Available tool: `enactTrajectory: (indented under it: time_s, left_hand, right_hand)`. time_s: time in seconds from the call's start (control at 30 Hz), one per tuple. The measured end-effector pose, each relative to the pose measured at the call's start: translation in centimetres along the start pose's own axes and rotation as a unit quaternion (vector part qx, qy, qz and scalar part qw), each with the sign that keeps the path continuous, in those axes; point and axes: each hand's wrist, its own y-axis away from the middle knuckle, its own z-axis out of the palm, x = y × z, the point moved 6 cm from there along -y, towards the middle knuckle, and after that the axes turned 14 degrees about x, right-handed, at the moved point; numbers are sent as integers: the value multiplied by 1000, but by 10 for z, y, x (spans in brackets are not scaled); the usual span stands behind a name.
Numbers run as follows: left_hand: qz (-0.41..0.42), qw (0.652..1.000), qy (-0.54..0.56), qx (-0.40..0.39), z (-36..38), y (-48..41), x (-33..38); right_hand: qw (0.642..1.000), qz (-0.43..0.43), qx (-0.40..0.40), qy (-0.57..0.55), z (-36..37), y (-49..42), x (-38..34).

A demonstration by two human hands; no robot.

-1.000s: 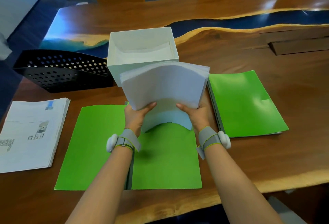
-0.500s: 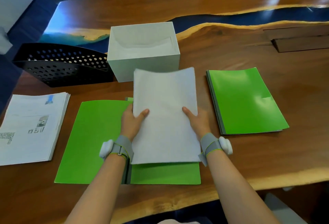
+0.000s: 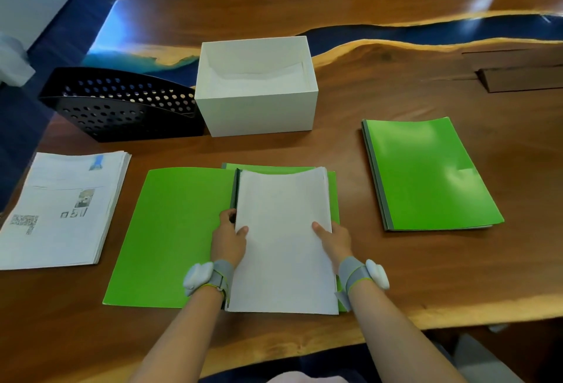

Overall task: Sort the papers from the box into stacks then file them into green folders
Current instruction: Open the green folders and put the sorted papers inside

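A thick stack of white paper [image 3: 283,239] lies on the right half of an open green folder [image 3: 173,236] in front of me. My left hand [image 3: 228,239] grips the stack's left edge, thumb on top, fingers by the folder's spine. My right hand [image 3: 333,241] grips the right edge, thumb on the top sheet. A closed green folder pile [image 3: 426,175] lies to the right. A stack of printed papers [image 3: 61,209] lies at the left. The white box [image 3: 259,108] stands behind, with some white sheets inside.
A black perforated file holder [image 3: 122,105] lies on its side left of the box. The wooden table [image 3: 441,276] has its front edge close to me. A dark wooden block [image 3: 521,78] sits at the far right. Chairs stand beyond the table.
The paper stack has come down from a raised, bent hold in front of the box. It now lies flat on the open folder's right half, both hands still at its edges.
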Motion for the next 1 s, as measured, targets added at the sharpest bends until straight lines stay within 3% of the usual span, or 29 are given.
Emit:
enactTrajectory:
  time_s: [0.33, 0.43, 0.53, 0.77, 0.87, 1.0]
  left_hand:
    - [63, 991, -101, 58, -10, -6, 2]
    - [148, 969, -176, 90, -16, -8, 7]
    - [231, 951, -201, 48, -14, -11, 7]
    - [242, 923, -289, -77, -7, -19, -28]
    - [246, 923, -287, -70, -7, -20, -31]
    - [253, 923, -278, -80, -5, -17, -32]
  right_hand:
    - [1000, 2, 20, 9, 2, -5, 2]
    - [999, 3, 40, 19, 1, -5, 2]
    - [999, 8, 47, 22, 0, -5, 3]
    - [994, -1, 104, 36, -1, -2, 0]
    - [972, -83, 198, 100, -3, 6, -13]
    - [891, -276, 261, 251, 8, 27, -37]
